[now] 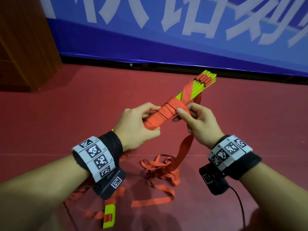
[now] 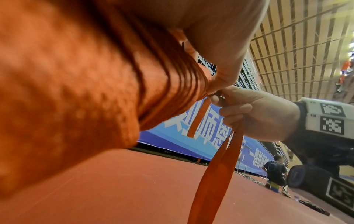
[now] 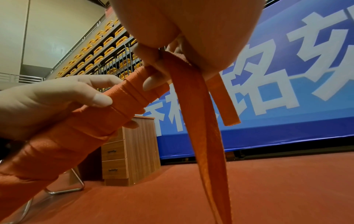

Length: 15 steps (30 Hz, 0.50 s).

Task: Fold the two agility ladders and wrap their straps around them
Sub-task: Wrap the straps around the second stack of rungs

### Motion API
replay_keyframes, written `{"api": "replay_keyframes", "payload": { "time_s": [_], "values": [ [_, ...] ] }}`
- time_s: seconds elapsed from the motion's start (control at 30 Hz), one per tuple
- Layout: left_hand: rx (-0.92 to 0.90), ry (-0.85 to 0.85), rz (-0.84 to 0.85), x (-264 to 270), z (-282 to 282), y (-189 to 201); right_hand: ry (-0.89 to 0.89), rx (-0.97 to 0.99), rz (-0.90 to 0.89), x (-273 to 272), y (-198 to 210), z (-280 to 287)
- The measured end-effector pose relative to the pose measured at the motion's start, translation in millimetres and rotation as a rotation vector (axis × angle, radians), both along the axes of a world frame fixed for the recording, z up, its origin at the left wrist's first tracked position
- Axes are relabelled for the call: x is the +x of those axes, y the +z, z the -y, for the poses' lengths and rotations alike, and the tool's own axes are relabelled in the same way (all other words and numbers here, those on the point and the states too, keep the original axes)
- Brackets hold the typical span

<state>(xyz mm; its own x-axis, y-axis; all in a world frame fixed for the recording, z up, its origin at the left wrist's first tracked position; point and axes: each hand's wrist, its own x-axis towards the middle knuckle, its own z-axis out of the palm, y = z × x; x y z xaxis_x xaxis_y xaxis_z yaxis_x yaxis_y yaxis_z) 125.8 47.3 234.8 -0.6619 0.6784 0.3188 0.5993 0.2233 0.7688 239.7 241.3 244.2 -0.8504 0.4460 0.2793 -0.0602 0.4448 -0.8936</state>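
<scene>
At the centre of the head view a folded agility ladder point(image 1: 168, 104), a bundle of yellow-green rungs with its near half bound in coils of orange strap point(image 1: 184, 150), is held off the floor, pointing toward the upper right of the frame. The left hand point(image 1: 136, 125) curls its fingers and thumb round the wrapped near end of the bundle. The right hand point(image 1: 198, 120) pinches the strap between thumb and forefinger right against the last coil; from that pinch the strap hangs down to a loose tangle on the red floor point(image 1: 250, 100) at lower centre. In the right wrist view a short strap end hangs beside the long one. A second ladder's yellow-green rung point(image 1: 109, 215) with orange strap through it lies on the floor at the lower left. A blue banner point(image 1: 166, 39) with white characters fills the top, and a wooden cabinet point(image 1: 21, 39) stands at the upper left
</scene>
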Motion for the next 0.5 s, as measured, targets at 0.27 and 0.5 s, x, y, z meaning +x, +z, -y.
{"api": "replay_keyframes", "payload": {
  "time_s": [0.27,0.5],
  "values": [
    [0.001,-0.113,0.080,-2.9,2.1,-1.6,0.012,-0.178,0.025,-0.3,-1.9,-0.2],
    [-0.005,-0.205,0.181,-6.5,1.3,1.2,0.066,-0.228,-0.016,-0.7,-6.3,0.3]
  ]
}}
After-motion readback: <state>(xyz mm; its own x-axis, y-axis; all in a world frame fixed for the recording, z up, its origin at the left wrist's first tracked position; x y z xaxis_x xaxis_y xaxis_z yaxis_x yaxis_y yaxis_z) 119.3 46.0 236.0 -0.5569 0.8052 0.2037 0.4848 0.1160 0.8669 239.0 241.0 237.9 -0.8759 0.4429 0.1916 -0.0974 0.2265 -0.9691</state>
